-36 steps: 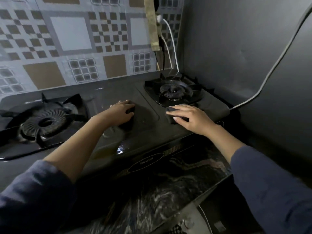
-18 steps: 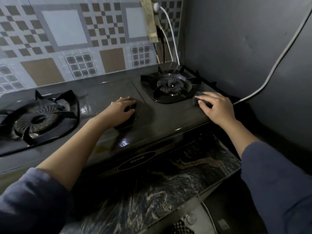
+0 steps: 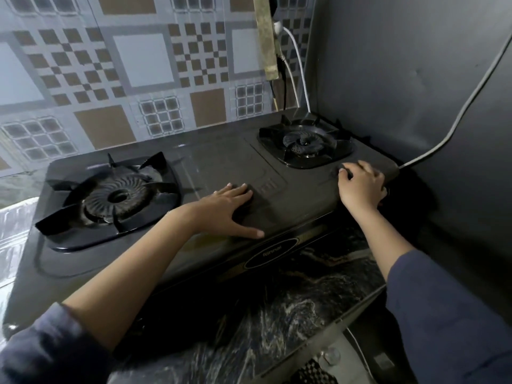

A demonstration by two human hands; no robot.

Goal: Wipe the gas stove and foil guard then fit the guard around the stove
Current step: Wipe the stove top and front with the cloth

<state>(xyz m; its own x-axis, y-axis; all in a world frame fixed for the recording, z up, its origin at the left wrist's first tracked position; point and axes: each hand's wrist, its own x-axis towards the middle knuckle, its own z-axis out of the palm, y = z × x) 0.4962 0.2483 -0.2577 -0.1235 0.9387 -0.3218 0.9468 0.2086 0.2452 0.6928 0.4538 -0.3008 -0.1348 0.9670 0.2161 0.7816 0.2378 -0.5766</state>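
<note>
A black two-burner gas stove (image 3: 221, 164) sits on a dark marbled counter. My left hand (image 3: 227, 209) lies flat on the stove top between the burners, fingers stretched and thumb out, with a dark patch under the fingertips that I cannot identify. My right hand (image 3: 360, 187) is curled over a small dark wiping pad (image 3: 343, 171) at the stove's right front corner, just in front of the right burner (image 3: 304, 142). The left burner (image 3: 113, 198) is uncovered. A checkered, shiny patterned panel (image 3: 144, 79) stands behind the stove; I cannot tell whether it is the foil guard.
A dark wall (image 3: 401, 79) closes in the stove's right side, with a grey cable (image 3: 454, 120) running down to the corner. White and black cords (image 3: 296, 65) hang at the back. The marbled counter edge (image 3: 304, 314) lies in front. A shiny foil-like surface (image 3: 13, 234) shows at far left.
My right hand slid with the dark pad from the stove's middle front to its right front corner. My left hand stayed in place and flattened out.
</note>
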